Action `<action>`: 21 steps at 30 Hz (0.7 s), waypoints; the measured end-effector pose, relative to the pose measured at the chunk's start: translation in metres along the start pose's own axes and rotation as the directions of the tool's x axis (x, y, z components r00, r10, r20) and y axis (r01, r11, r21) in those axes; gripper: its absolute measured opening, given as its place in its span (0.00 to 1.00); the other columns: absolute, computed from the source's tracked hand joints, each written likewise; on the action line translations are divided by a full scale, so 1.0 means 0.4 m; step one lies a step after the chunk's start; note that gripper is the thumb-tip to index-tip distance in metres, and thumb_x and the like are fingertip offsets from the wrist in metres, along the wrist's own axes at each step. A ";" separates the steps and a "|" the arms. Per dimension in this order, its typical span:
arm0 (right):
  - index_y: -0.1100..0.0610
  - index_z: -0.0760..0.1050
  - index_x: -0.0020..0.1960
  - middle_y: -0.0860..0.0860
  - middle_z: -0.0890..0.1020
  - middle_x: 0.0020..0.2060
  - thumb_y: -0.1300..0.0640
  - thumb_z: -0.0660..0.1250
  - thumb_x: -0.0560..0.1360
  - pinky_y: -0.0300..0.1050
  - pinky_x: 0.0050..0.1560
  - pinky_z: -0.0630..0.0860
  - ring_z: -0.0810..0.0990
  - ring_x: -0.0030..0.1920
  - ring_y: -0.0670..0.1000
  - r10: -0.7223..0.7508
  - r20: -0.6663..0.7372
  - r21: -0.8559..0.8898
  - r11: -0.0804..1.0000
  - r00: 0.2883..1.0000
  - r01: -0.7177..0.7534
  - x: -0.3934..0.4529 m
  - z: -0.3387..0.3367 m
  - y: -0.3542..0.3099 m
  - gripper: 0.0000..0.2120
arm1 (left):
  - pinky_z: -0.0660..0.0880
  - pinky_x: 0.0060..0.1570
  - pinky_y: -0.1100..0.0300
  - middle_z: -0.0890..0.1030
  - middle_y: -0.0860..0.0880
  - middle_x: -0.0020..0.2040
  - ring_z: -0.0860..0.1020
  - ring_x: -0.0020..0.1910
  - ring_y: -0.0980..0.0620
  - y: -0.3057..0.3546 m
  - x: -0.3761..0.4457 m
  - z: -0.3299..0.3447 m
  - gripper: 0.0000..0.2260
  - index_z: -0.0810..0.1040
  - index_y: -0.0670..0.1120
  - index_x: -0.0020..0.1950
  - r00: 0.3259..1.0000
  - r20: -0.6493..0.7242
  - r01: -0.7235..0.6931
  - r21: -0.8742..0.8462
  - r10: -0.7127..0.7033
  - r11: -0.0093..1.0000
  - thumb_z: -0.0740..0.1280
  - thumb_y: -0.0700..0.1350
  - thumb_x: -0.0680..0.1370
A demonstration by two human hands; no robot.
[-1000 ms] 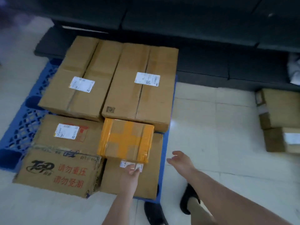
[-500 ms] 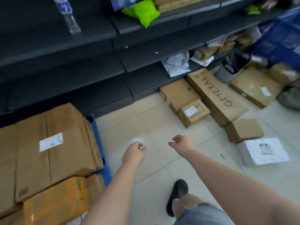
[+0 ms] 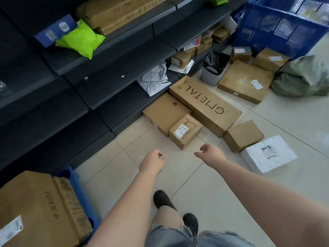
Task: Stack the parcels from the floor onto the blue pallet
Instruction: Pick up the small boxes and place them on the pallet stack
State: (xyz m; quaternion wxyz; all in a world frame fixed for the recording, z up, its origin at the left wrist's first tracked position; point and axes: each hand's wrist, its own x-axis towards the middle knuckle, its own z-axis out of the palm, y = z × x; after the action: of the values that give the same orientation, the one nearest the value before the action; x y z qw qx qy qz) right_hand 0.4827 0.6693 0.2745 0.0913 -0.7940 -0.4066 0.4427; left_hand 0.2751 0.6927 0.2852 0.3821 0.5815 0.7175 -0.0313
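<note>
Several parcels lie on the tiled floor ahead: a small labelled carton, a flat brown box behind it, a long box printed CMETAL, a plain small box and a white mailer bag. At the bottom left, a corner of the blue pallet shows beside a big carton stacked on it. My left hand hangs with fingers curled and holds nothing. My right hand, loosely curled and empty, hovers just short of the small labelled carton.
Dark shelving runs along the left, holding a green bag and boxes. A grey bin, a wide flat box, a green sack and a blue crate crowd the far right. My feet stand on bare tiles.
My view has swung right from the loaded pallet to the parcels on the floor. My left hand left the pallet's boxes; both empty hands now reach toward the small labelled carton.
</note>
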 end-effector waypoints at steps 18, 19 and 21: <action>0.53 0.72 0.63 0.45 0.76 0.41 0.45 0.64 0.73 0.39 0.39 0.70 0.74 0.36 0.42 0.212 0.174 -0.088 0.976 0.962 -0.199 0.916 0.071 -0.033 0.21 | 0.72 0.50 0.61 0.79 0.51 0.58 0.77 0.56 0.49 0.253 0.955 0.234 0.11 0.75 0.50 0.57 0.967 0.251 0.011 0.162 -0.052 0.987 0.61 0.52 0.78; 0.54 0.71 0.65 0.46 0.76 0.44 0.45 0.64 0.73 0.38 0.38 0.70 0.74 0.36 0.42 0.240 0.177 -0.045 0.971 0.955 -0.236 0.989 0.110 -0.006 0.23 | 0.72 0.50 0.60 0.79 0.51 0.59 0.77 0.57 0.49 0.242 1.026 0.279 0.11 0.75 0.50 0.58 0.967 0.248 0.010 0.179 -0.055 0.984 0.61 0.52 0.78; 0.57 0.67 0.68 0.51 0.78 0.54 0.45 0.65 0.73 0.39 0.44 0.71 0.78 0.47 0.48 0.324 0.177 0.042 0.941 0.929 -0.336 1.135 0.199 0.070 0.27 | 0.73 0.52 0.57 0.77 0.48 0.61 0.75 0.60 0.47 0.216 1.167 0.379 0.15 0.73 0.50 0.63 0.973 0.225 0.006 0.221 -0.057 0.975 0.62 0.52 0.77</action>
State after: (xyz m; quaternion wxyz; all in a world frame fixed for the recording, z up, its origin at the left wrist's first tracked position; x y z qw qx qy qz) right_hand 0.5627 0.9636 -0.0722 0.0096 -0.8072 -0.2575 0.5310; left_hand 0.4120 1.0246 -0.0603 0.3957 0.6009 0.6699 -0.1833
